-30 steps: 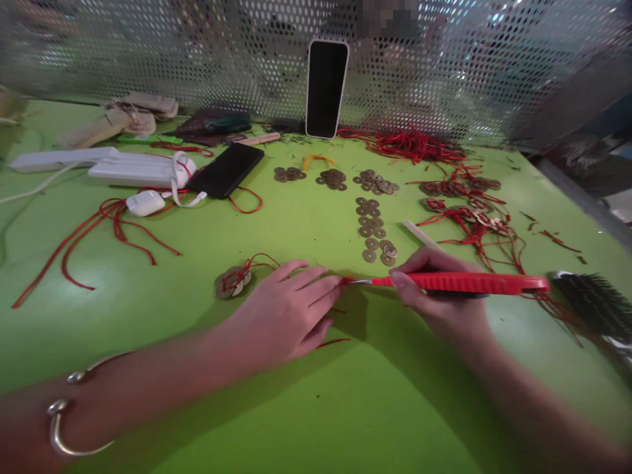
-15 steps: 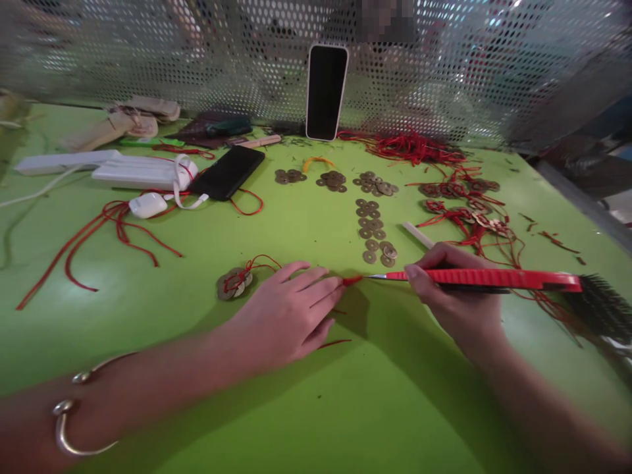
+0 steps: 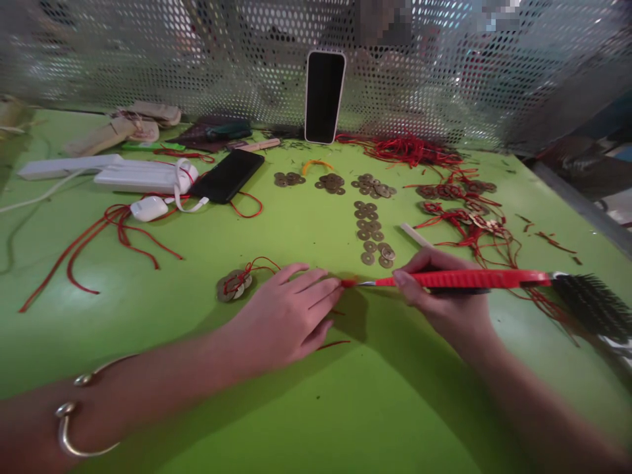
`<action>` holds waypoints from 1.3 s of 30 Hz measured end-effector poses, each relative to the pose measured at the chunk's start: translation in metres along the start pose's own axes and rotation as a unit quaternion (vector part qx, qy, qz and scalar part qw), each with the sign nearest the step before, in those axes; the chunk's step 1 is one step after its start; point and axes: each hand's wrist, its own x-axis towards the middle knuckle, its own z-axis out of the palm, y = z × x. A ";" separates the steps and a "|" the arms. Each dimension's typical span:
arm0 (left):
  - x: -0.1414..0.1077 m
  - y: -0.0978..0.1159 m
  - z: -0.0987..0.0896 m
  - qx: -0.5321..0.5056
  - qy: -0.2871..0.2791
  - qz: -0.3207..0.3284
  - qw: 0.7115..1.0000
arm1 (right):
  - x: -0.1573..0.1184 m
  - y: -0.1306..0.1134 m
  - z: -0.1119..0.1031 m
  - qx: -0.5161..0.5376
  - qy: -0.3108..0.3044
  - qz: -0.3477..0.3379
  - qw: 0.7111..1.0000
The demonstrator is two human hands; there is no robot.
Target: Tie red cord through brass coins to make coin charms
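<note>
My left hand (image 3: 291, 306) lies palm down with its fingers stretched forward, pinning a red cord (image 3: 349, 282) to the green table under the fingertips. Only the cord's end shows past the fingers; what lies below the palm is hidden. In my right hand (image 3: 439, 289) is what looks like a red utility knife (image 3: 498, 279), held like a pen. Its thin metal tip meets the cord's end, where the picture is blurred. Just left of my left hand is a cluster of old coins (image 3: 234, 286) tied with red cord.
Loose coins (image 3: 368, 220) lie in groups ahead, with corded coins (image 3: 476, 214) and tangled red cord (image 3: 412, 149) to the right. A phone (image 3: 324, 97) stands against perforated metal. Another phone (image 3: 228, 175) and a white power strip (image 3: 143, 176) are left. A black-bristled brush (image 3: 595, 306) sits right.
My right hand and the red knife have moved a little left, bringing the metal tip up to the cord's end. My left hand has stayed in place.
</note>
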 end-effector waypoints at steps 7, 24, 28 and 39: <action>-0.001 -0.002 0.010 0.043 0.053 0.009 0.998 | 0.001 0.003 0.000 0.007 -0.024 -0.012 1.000; 0.001 -0.002 0.006 0.043 0.051 0.013 0.998 | 0.006 0.006 0.000 0.020 -0.064 -0.020 0.998; 0.003 0.000 0.003 0.030 0.054 0.006 0.998 | 0.007 0.007 0.000 -0.002 -0.029 -0.033 0.999; 0.015 -0.005 0.002 -0.040 0.049 -0.060 0.996 | 0.017 0.012 -0.032 0.112 0.139 -0.033 0.983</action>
